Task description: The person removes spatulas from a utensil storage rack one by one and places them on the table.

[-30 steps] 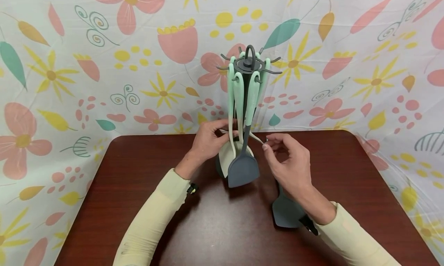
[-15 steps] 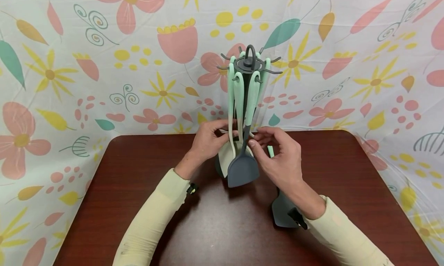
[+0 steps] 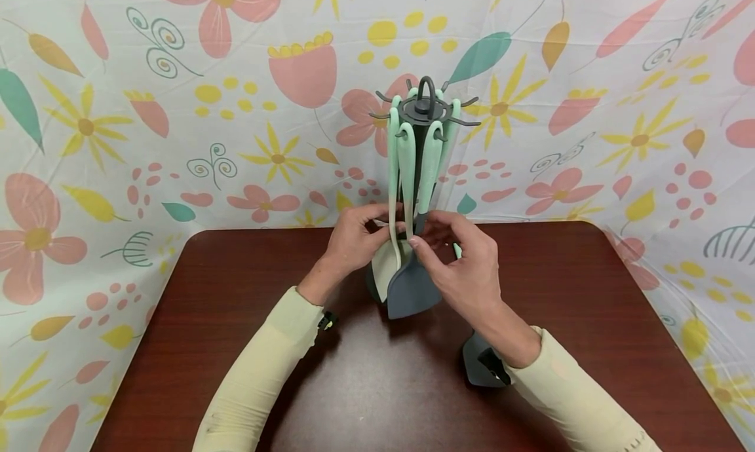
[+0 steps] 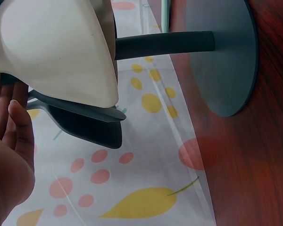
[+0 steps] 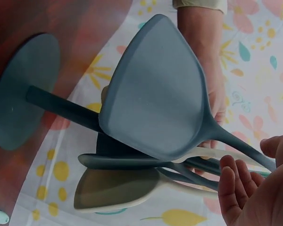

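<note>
A dark utensil rack (image 3: 420,111) stands upright, with several mint-handled utensils hung from its hooks. A grey turner (image 3: 411,289) hangs at the front and a cream turner (image 3: 383,272) to its left. My left hand (image 3: 356,239) reaches behind the cream turner's neck, its fingertips partly hidden. In the left wrist view those fingers (image 4: 20,115) are loosely bent beside the utensil necks. My right hand (image 3: 463,255) is at the grey turner's neck, thumb and fingers on either side. The right wrist view shows its fingers (image 5: 231,183) relaxed, apart from a full grip.
Another grey utensil (image 3: 479,363) lies on the dark red table (image 3: 236,347), partly under my right forearm. The rack's round base (image 4: 226,70) rests on the table. A floral cloth (image 3: 236,111) hangs close behind the rack.
My right hand has moved left, from a cream utensil's neck at the rack's right side to the front grey turner's neck. The left hand and the rack stay put.
</note>
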The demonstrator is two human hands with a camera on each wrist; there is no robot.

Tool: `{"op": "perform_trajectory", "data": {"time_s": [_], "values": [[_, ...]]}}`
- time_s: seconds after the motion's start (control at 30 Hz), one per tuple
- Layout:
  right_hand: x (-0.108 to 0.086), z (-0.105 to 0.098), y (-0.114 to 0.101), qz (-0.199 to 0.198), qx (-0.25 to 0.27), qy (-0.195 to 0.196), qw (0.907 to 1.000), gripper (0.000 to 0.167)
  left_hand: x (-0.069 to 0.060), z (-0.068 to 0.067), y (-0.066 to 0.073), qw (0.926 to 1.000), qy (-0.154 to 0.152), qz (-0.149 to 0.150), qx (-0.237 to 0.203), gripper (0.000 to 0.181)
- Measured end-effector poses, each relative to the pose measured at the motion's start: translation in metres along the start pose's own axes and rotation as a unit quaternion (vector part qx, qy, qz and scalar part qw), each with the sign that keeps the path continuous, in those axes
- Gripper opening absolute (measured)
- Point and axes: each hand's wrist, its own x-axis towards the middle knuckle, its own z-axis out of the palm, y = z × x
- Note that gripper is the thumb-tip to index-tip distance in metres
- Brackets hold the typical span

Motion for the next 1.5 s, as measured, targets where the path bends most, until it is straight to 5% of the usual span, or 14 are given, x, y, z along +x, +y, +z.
{"op": "perform_trajectory", "data": {"time_s": [0.53, 1.5], "values": [[0.0035, 0.0038, -0.0058, -0.004, 0.019, 0.013, 0.9997, 0.02, 0.0004, -0.0005, 0.0022, 1.0, -0.001, 0.001, 0.003, 0.029], [0.0033, -0.0011, -0.0075, -0.01, 0.037, 0.017, 0.9991, 0.021, -0.0004, 0.0006, 0.0028, 1.0, 0.002, -0.008, -0.002, 0.028]]}}
